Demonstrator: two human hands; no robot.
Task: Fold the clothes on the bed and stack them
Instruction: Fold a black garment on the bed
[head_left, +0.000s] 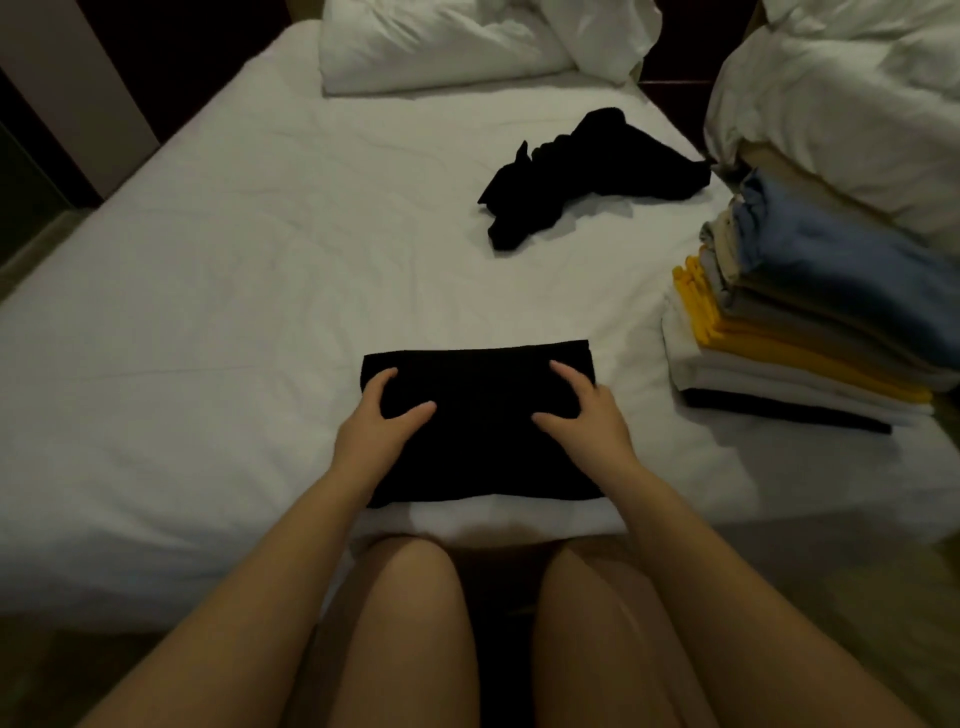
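Note:
A folded black garment (480, 447) lies as a neat rectangle on the white bed (218, 291), close to its near edge. My left hand (382, 415) rests flat on the garment's left part, fingers spread. On its right part my right hand (582, 410) presses down in the same way. A crumpled black garment (587, 171) lies unfolded farther back on the sheet. At the right stands a stack of folded clothes (810, 332), with blue on top, then grey, yellow, white and black layers.
White pillows (441, 41) lie at the head of the bed. A bunched white duvet (841, 104) rises behind the stack at the right. My bare knees are against the bed's near edge. A dark wall and floor lie to the left.

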